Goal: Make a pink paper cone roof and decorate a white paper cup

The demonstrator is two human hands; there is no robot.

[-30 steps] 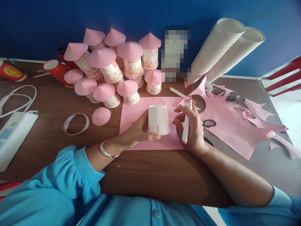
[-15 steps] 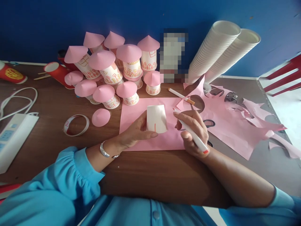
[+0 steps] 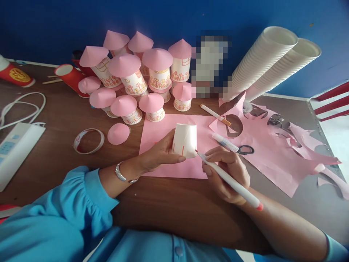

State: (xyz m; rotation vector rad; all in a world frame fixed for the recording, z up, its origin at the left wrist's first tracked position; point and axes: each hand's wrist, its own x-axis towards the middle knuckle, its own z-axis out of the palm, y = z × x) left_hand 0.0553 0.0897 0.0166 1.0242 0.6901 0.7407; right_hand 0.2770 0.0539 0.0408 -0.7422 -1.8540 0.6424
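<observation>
My left hand (image 3: 160, 154) is closed round an upside-down white paper cup (image 3: 185, 140) with a few red lines near its rim, holding it tilted on a pink paper sheet (image 3: 160, 134). My right hand (image 3: 227, 173) grips a white marker (image 3: 231, 183) like a pen, its tip touching the cup's lower right edge. A marker cap (image 3: 225, 142) lies just beyond my right hand, next to black-handled scissors (image 3: 245, 149).
Several decorated cups with pink cone roofs (image 3: 136, 78) are piled at the back. Two long stacks of white cups (image 3: 267, 60) lean against the blue wall. Also about: another marker (image 3: 215, 114), a loose pink cone (image 3: 118, 133), a tape ring (image 3: 88, 141), cut pink scraps (image 3: 286, 145), a power strip (image 3: 13, 149).
My right hand turned the marker from upright to writing position and brought its tip down to the cup. The left hand tilted the cup. The cap now lies on the paper.
</observation>
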